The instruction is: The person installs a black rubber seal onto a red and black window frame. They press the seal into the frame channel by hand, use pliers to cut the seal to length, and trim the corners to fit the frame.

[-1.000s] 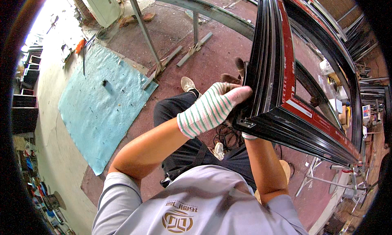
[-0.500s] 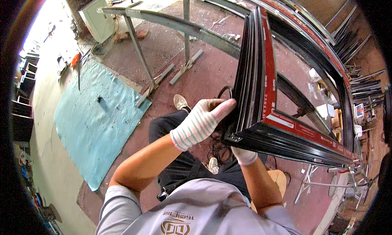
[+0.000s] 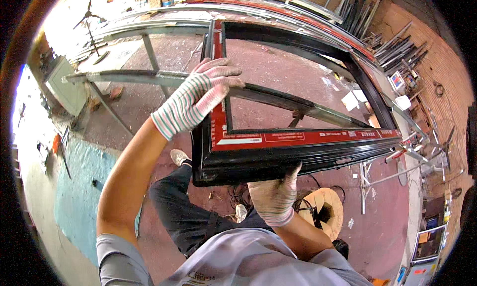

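Note:
A black window frame [image 3: 298, 154] with red protective film on its top faces lies across grey metal rails [image 3: 124, 76] in front of me. My left hand [image 3: 191, 102], in a white glove with green stripes, is closed over the frame's left side, its fingers reaching across the red film. My right hand [image 3: 273, 196], in a similar glove, grips the near side from below, its thumb up against the outer face. The right fingers are partly hidden under the frame.
A blue mat [image 3: 82, 191] covers floor at the left. A wooden cable reel [image 3: 328, 214] stands right of my legs, with black cable [image 3: 236, 196] on the floor. Long profiles [image 3: 278, 10] lie at the back. A white cabinet [image 3: 67, 85] stands far left.
The window frame now lies flatter and further left in view. My left hand has moved from its outer edge onto the top of its left side; my right hand shows more below the near side.

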Demonstrator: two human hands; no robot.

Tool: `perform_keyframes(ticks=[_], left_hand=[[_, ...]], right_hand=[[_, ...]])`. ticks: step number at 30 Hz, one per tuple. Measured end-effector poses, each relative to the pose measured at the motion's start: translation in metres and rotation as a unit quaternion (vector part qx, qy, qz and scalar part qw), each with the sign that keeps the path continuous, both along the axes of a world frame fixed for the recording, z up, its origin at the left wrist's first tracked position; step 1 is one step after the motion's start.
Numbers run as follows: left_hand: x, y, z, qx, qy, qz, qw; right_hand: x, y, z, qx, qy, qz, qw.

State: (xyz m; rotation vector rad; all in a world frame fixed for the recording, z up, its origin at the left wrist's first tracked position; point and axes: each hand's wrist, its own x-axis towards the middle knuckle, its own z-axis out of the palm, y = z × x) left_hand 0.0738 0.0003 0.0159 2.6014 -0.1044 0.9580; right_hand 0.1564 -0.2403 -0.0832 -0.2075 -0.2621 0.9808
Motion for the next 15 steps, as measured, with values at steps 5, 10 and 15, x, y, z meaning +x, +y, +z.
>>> perform_keyframes(ticks=[5,10,15], left_hand=[[0.021,-0.002,0.026,0.1,0.083,-0.028,0.991],[0.029,-0.018,0.035,0.189,0.099,-0.07,0.975],[0.008,-0.014,0.038,0.216,0.102,-0.004,0.971]], right_hand=[[0.014,-0.033,0.004,0.002,0.018,-0.056,0.998],[0.048,-0.081,0.0,0.021,0.02,-0.053,0.998],[0.093,-0.11,0.011,0.012,-0.088,0.014,0.996]])
